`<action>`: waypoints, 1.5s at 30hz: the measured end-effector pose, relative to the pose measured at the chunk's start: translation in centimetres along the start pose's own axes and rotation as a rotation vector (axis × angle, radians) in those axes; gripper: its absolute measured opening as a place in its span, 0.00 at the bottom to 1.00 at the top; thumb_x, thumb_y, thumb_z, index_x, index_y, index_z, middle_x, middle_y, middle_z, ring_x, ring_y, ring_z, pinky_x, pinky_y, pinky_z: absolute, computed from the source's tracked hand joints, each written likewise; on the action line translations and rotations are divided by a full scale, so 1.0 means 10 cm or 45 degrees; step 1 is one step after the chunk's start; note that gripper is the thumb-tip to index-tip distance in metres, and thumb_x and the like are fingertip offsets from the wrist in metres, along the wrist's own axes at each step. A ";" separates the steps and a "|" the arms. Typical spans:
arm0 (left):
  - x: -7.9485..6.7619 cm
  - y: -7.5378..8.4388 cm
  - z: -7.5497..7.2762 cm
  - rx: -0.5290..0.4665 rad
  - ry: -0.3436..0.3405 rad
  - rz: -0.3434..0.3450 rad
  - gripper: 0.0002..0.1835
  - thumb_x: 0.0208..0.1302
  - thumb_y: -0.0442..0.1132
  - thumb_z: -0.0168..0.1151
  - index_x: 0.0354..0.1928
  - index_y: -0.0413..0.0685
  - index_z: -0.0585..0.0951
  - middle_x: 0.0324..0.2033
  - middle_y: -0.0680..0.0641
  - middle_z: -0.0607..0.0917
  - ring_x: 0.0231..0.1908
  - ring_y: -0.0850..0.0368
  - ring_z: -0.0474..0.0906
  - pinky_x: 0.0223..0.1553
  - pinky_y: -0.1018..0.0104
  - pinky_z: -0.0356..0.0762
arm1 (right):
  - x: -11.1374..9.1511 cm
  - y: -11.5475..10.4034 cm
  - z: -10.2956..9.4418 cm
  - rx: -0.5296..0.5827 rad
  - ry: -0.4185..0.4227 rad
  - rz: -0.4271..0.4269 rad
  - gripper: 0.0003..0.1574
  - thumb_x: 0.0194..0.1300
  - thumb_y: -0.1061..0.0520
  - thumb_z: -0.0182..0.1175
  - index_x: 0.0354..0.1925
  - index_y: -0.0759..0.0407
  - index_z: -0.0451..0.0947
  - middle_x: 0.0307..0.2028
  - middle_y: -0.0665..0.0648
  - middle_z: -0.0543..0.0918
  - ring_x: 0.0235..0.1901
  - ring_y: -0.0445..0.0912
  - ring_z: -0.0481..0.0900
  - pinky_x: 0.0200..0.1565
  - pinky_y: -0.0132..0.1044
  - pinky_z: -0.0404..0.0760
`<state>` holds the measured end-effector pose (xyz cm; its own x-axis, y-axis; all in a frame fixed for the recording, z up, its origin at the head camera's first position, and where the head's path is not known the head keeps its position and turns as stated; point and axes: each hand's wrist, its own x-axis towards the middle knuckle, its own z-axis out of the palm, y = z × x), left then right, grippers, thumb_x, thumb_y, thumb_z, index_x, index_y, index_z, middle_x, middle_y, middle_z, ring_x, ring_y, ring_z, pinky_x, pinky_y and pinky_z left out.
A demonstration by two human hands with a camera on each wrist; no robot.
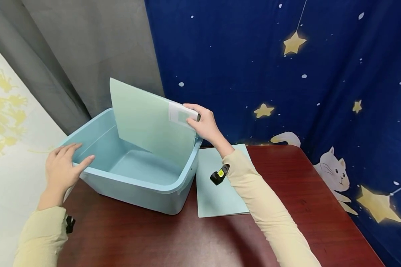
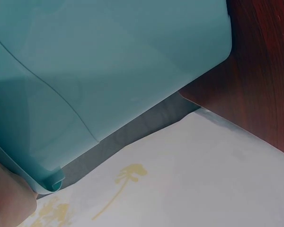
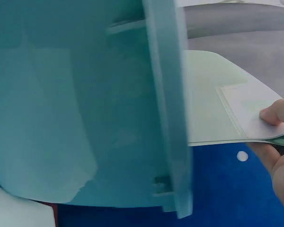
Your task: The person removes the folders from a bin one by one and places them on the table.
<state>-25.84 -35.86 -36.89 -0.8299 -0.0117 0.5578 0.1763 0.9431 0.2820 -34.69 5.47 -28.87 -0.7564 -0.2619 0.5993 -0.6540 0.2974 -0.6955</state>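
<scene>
A light blue plastic bin (image 1: 130, 181) stands at the left of the table. At its left corner my left hand (image 1: 62, 167) holds the rim, fingers and thumb over the edge; only a part of this hand (image 2: 12, 196) appears in the left wrist view. My right hand (image 1: 204, 124) pinches a pale green folder (image 1: 143, 120) by its upper right corner, at a white label (image 1: 178, 113). The folder stands upright, slanting, with its lower part inside the bin. In the right wrist view the thumb lies on the label (image 3: 248, 106) and fingers are underneath.
Another pale green folder (image 1: 217, 185) lies flat on the dark red table (image 1: 287, 178), just right of the bin and under my right forearm. A grey curtain (image 1: 103, 44) and a blue star-print curtain (image 1: 234, 66) hang behind. White patterned cloth (image 1: 10, 178) is on the left.
</scene>
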 end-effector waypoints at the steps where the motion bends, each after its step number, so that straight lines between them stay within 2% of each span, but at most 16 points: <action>1: 0.00 -0.01 0.00 0.001 -0.002 -0.001 0.35 0.58 0.58 0.52 0.55 0.33 0.70 0.53 0.29 0.71 0.56 0.33 0.59 0.59 0.43 0.49 | 0.00 -0.02 -0.02 0.008 0.022 -0.011 0.25 0.56 0.67 0.57 0.54 0.59 0.74 0.48 0.58 0.79 0.41 0.46 0.79 0.36 0.35 0.80; 8: 0.00 -0.01 0.00 0.004 0.006 0.005 0.35 0.58 0.58 0.52 0.54 0.33 0.71 0.53 0.29 0.71 0.56 0.34 0.60 0.59 0.44 0.49 | 0.02 -0.19 -0.18 0.077 0.207 -0.079 0.24 0.53 0.68 0.60 0.51 0.61 0.76 0.46 0.61 0.80 0.38 0.48 0.79 0.34 0.38 0.80; 13: -0.01 0.00 -0.01 -0.013 0.003 -0.002 0.35 0.58 0.58 0.52 0.55 0.34 0.70 0.53 0.29 0.71 0.56 0.34 0.59 0.60 0.45 0.49 | 0.01 -0.27 -0.27 0.171 0.333 -0.113 0.25 0.50 0.72 0.61 0.50 0.66 0.76 0.45 0.63 0.80 0.35 0.47 0.79 0.33 0.34 0.80; 17: -0.01 0.02 -0.02 -0.030 0.003 -0.006 0.35 0.59 0.58 0.52 0.55 0.34 0.70 0.53 0.30 0.71 0.57 0.34 0.59 0.60 0.45 0.48 | -0.02 -0.34 -0.33 0.267 0.410 -0.171 0.25 0.49 0.75 0.60 0.49 0.72 0.75 0.46 0.68 0.79 0.35 0.48 0.79 0.33 0.31 0.79; 21: -0.01 0.02 -0.02 -0.038 0.010 -0.001 0.35 0.58 0.58 0.53 0.55 0.34 0.71 0.53 0.29 0.71 0.57 0.34 0.59 0.60 0.45 0.49 | -0.05 -0.44 -0.39 0.304 0.469 -0.236 0.25 0.49 0.77 0.59 0.49 0.76 0.73 0.45 0.72 0.77 0.37 0.49 0.78 0.34 0.31 0.79; 31: 0.00 -0.02 -0.01 -0.014 -0.010 -0.001 0.35 0.58 0.59 0.52 0.56 0.34 0.70 0.53 0.29 0.71 0.57 0.34 0.59 0.60 0.45 0.48 | -0.09 -0.45 -0.55 0.344 0.660 -0.357 0.25 0.48 0.75 0.62 0.48 0.74 0.74 0.43 0.66 0.79 0.37 0.46 0.80 0.36 0.38 0.82; 39: 0.02 -0.04 0.01 -0.006 -0.006 0.004 0.35 0.59 0.59 0.52 0.56 0.34 0.70 0.53 0.29 0.70 0.57 0.34 0.59 0.60 0.44 0.48 | -0.15 -0.51 -0.73 0.542 0.795 -0.349 0.26 0.46 0.78 0.60 0.48 0.75 0.73 0.41 0.61 0.81 0.39 0.51 0.80 0.39 0.41 0.81; 45: 0.02 -0.03 0.00 -0.011 -0.012 0.003 0.35 0.58 0.59 0.52 0.56 0.34 0.70 0.54 0.29 0.70 0.56 0.34 0.58 0.59 0.43 0.48 | -0.18 -0.51 -0.88 0.623 0.883 -0.312 0.26 0.46 0.78 0.60 0.48 0.71 0.75 0.42 0.60 0.80 0.40 0.54 0.78 0.41 0.42 0.81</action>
<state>-26.09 -36.16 -36.90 -0.8345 -0.0063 0.5509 0.1827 0.9401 0.2876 -30.03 12.50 -22.97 -0.5314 0.3962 0.7488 -0.8432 -0.1622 -0.5125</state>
